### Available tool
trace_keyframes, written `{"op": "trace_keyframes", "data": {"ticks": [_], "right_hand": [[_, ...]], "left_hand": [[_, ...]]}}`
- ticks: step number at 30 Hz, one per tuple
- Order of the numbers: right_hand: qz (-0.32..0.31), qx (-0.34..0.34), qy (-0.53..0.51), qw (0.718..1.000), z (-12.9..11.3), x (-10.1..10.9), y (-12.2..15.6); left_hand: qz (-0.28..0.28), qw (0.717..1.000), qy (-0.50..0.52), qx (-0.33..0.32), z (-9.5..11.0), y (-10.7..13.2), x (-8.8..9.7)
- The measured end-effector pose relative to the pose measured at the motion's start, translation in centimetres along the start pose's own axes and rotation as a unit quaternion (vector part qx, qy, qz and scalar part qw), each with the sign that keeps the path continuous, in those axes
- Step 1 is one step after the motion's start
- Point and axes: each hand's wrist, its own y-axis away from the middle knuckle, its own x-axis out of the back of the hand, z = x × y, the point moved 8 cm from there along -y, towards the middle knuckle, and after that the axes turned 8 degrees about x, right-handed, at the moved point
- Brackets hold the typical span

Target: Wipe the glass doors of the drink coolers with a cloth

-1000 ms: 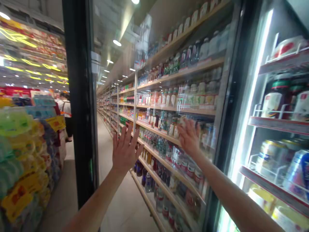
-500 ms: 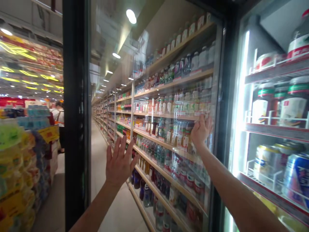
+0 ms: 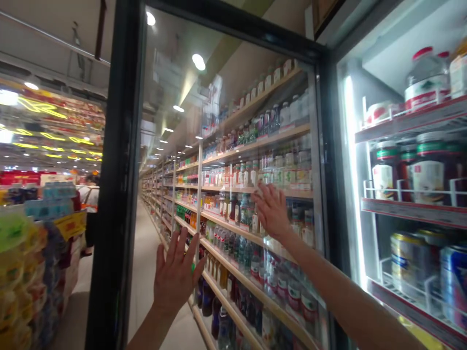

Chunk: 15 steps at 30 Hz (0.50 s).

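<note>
A tall glass cooler door (image 3: 120, 160) with a black frame stands swung out before me. My left hand (image 3: 175, 274) is raised with its fingers spread, palm toward the glass, near the lower left of the pane. Higher and to the right, my right hand (image 3: 272, 209) reaches toward the same pane, fingers apart and holding nothing. Whether either palm presses on the glass or hovers just off it, I cannot tell. Shelves of bottled drinks (image 3: 251, 170) show through or in the glass behind both hands.
To the right, the lit cooler (image 3: 372, 214) holds dark bottles with green bands (image 3: 429, 167), cans (image 3: 410, 260) and a red-capped bottle (image 3: 425, 80) on wire-fronted shelves. Stacked packaged goods (image 3: 25, 272) with a yellow sign (image 3: 70, 224) stand at left, near a person (image 3: 90, 197).
My right hand has moved left across the pane, away from its hinge-side edge. The left hand sits slightly lower. The view has tilted up, showing the door's top frame.
</note>
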Motion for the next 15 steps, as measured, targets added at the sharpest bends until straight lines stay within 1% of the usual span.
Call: {"op": "trace_keyframes", "data": {"ticks": [1,2,3,4,5,6,7,8,9,10,11,12,13,14,15], "right_hand": [[-0.012,0.017,-0.003,1.0,0.1,-0.1,-0.1],[-0.004,-0.017,0.003,1.0,1.2,0.1,-0.3],[0.021,-0.094,0.016,0.995,3.1,0.6,-0.4],[0.053,-0.187,0.029,0.98,5.1,1.2,-0.2],[0.08,-0.266,0.037,0.96,6.5,1.6,-0.1],[0.094,-0.306,0.038,0.947,7.1,1.8,-0.2],[0.094,-0.299,0.034,0.949,6.7,1.7,-0.8],[0.08,-0.245,0.023,0.966,5.5,1.3,-1.8],[0.052,-0.154,0.007,0.987,3.5,0.8,-2.9],[0.02,-0.051,-0.009,0.998,1.3,0.2,-3.6],[-0.006,0.035,-0.021,0.999,-0.5,-0.2,-3.9],[-0.021,0.082,-0.028,0.996,-1.3,-0.5,-3.9],[-0.017,0.077,-0.026,0.997,-0.9,-0.5,-3.9],[0.006,0.023,-0.017,1.0,0.5,-0.1,-4.1],[0.043,-0.064,-0.004,0.997,2.5,0.4,-4.2]], "left_hand": [[0.001,1.0,0.0,0.0,0.0,0.0,0.0],[0.001,1.0,0.0,-0.001,0.0,0.0,0.0],[0.001,1.0,0.0,-0.001,0.0,-0.1,-0.1],[-0.001,1.0,0.001,-0.002,0.1,-0.1,-0.1],[-0.001,1.0,0.001,-0.002,0.1,-0.1,-0.2],[-0.002,1.0,0.002,-0.002,0.1,-0.1,-0.2],[-0.003,1.0,0.004,-0.003,0.1,-0.1,-0.2],[-0.003,1.0,0.008,-0.002,0.1,-0.1,-0.3],[-0.002,1.0,0.014,0.001,0.1,-0.2,-0.2],[0.001,1.0,0.022,0.007,0.0,-0.2,-0.2],[0.002,0.999,0.029,0.013,-0.1,-0.2,-0.2],[0.001,0.999,0.035,0.015,-0.2,-0.2,-0.2],[-0.001,0.999,0.039,0.018,-0.2,-0.1,-0.3],[-0.002,0.999,0.04,0.018,-0.3,-0.1,-0.3],[-0.003,0.999,0.038,0.015,-0.2,-0.1,-0.3]]}}
